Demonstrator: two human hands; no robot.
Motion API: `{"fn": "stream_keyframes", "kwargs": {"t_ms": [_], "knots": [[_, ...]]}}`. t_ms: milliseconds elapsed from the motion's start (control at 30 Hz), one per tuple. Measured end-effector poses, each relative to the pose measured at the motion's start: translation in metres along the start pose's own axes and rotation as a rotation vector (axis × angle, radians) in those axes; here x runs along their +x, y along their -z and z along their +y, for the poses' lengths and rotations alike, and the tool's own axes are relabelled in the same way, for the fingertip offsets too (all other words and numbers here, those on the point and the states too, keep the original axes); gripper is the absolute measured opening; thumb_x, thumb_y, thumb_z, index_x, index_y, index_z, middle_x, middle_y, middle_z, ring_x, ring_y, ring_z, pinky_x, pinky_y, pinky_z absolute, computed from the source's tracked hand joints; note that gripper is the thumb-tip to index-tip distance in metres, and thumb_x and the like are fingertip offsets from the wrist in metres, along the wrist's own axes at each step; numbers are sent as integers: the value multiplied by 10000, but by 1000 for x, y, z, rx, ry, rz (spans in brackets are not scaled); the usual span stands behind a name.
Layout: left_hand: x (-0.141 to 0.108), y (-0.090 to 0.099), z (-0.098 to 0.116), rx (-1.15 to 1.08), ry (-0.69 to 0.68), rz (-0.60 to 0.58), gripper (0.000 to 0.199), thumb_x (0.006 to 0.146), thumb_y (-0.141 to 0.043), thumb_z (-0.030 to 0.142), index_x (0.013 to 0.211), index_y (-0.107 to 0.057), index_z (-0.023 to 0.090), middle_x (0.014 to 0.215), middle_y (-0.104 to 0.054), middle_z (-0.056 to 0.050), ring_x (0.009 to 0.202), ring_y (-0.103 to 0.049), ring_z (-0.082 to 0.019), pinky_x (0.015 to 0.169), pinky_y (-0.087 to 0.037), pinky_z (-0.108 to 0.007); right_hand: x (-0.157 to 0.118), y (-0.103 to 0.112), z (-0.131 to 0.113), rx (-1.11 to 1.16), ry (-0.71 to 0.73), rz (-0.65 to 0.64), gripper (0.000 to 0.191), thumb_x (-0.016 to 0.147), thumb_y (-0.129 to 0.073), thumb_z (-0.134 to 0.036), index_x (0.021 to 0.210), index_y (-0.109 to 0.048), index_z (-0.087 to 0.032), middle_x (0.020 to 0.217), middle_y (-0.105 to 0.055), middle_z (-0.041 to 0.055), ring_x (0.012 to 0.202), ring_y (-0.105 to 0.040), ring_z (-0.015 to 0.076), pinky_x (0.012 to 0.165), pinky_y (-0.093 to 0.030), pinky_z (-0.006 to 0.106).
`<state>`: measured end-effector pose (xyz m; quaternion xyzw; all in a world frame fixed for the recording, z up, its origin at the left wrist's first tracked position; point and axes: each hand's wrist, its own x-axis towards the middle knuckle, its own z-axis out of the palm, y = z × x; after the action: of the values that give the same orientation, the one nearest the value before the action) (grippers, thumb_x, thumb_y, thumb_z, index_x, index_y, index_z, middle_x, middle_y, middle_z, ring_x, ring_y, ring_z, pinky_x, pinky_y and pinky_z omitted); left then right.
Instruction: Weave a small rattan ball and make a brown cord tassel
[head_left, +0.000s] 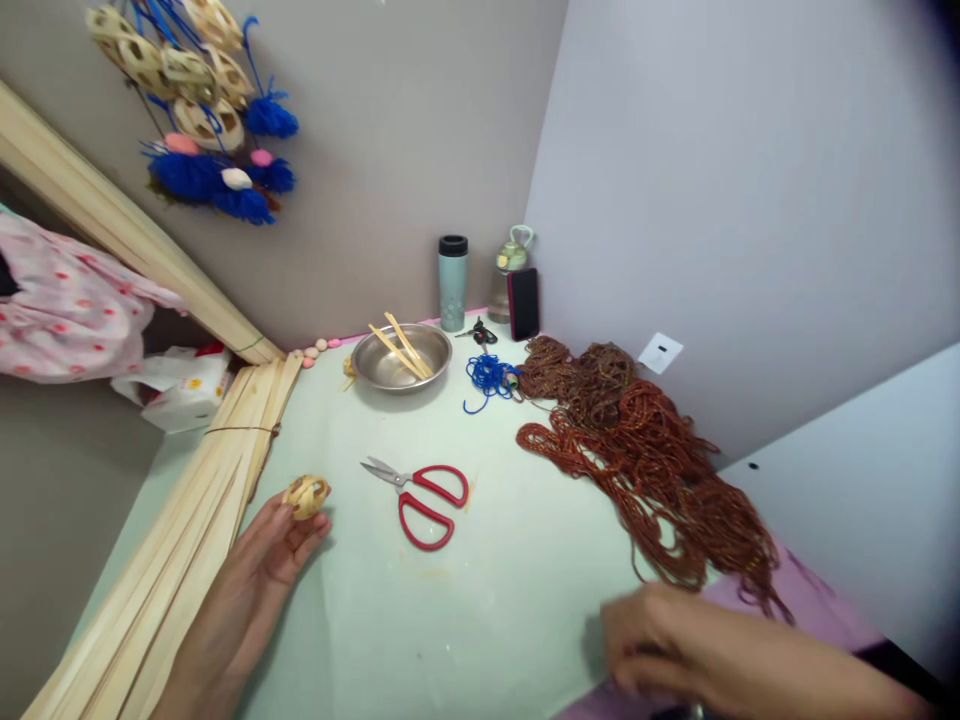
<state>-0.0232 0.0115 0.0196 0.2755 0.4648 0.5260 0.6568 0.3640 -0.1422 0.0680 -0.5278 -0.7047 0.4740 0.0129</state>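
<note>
My left hand [281, 545] pinches a small woven ball of pale bamboo strips [306, 497] between thumb and fingers, above the left part of the table. Red-handled scissors [420, 497] lie to the right of that hand, blades slightly apart and pointing left. At the table's front right edge, my right hand [649, 645] is slightly blurred, its fingers curled downward. What it grips, if anything, is hidden beneath it. Just beyond it lies a large heap of reddish-brown cord [667, 470].
Long bamboo strips [195, 520] lie bundled along the left. Behind stand a steel bowl [405, 370] with sticks, a tumbler [452, 285], a bottle [501, 285] and a phone [523, 304]. Blue cord [491, 375] lies nearby. Woven balls with blue tassels [199, 110] hang upper left.
</note>
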Motion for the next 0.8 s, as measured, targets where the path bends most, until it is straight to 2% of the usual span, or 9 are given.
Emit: {"fn": "stream_keyframes", "kwargs": {"t_ms": [100, 167, 233, 333, 467, 567, 700, 767, 800], "knots": [[-6, -8, 2, 41, -23, 35, 355, 727, -855, 280, 1053, -727, 217, 1145, -750, -48, 975, -725, -192, 892, -622, -265, 36, 66, -20, -220, 87, 240, 312, 1005, -497, -310, 804, -695, -176, 778, -683, 34, 703, -601, 155, 669, -437, 262], [-13, -14, 3, 94, -36, 37, 417, 741, -847, 319, 1123, -700, 236, 1224, -724, -43, 1035, -714, -191, 927, -601, -253, 67, 103, -25, -343, 102, 411, 261, 1002, -504, -285, 871, -699, -170, 857, -701, 52, 782, -634, 176, 722, -446, 268], [-20, -21, 6, 167, -48, 17, 453, 768, -820, 384, 1172, -673, 244, 1277, -701, -49, 1065, -706, -207, 937, -594, -273, 102, 128, -26, -564, 77, 524, 205, 995, -503, -204, 958, -702, -170, 980, -699, 73, 863, -645, 192, 779, -447, 281], [-24, -36, 13, 311, -134, -59, 478, 793, -776, 445, 1198, -645, 226, 1233, -712, -79, 1077, -696, -249, 930, -586, -332, 158, 143, -27, -859, 49, 518, 206, 917, -546, -66, 1030, -702, -141, 1112, -666, 138, 1006, -636, 253, 756, -450, 290], [-14, -58, 30, 603, -266, -211, 440, 822, -741, 426, 1193, -610, 230, 1239, -686, -92, 1148, -652, -263, 1013, -524, -379, 215, 141, -24, -905, 99, 488, 237, 882, -510, 18, 850, -704, -115, 1046, -683, 169, 1001, -637, 264, 695, -438, 283], [8, -68, 40, 820, -354, -256, 402, 875, -665, 414, 1230, -578, 245, 1263, -660, -89, 1136, -639, -254, 1052, -480, -422, 227, 145, -20, -873, 114, 511, 216, 867, -533, 6, 789, -685, -126, 958, -703, 148, 940, -655, 248, 655, -420, 272], [49, -72, 39, 908, -423, -244, 368, 869, -626, 393, 1190, -577, 219, 1233, -653, -96, 1063, -642, -245, 1002, -496, -430, 206, 170, -23, -749, 114, 629, 164, 912, -514, -105, 887, -669, -152, 891, -714, 88, 765, -653, 192, 625, -419, 258], [68, -72, 34, 896, -417, -262, 376, 847, -633, 389, 1170, -574, 205, 1217, -661, -101, 1044, -646, -243, 983, -505, -423, 189, 186, -28, -592, 163, 694, 189, 963, -474, -233, 942, -651, -170, 818, -704, 47, 694, -631, 160, 632, -443, 249], [77, -72, 31, 888, -412, -265, 379, 840, -637, 394, 1160, -573, 203, 1207, -667, -101, 1038, -648, -244, 975, -509, -421, 180, 193, -31, -398, 230, 736, 209, 958, -490, -306, 927, -645, -170, 794, -698, 43, 683, -626, 159, 627, -453, 250]]}}
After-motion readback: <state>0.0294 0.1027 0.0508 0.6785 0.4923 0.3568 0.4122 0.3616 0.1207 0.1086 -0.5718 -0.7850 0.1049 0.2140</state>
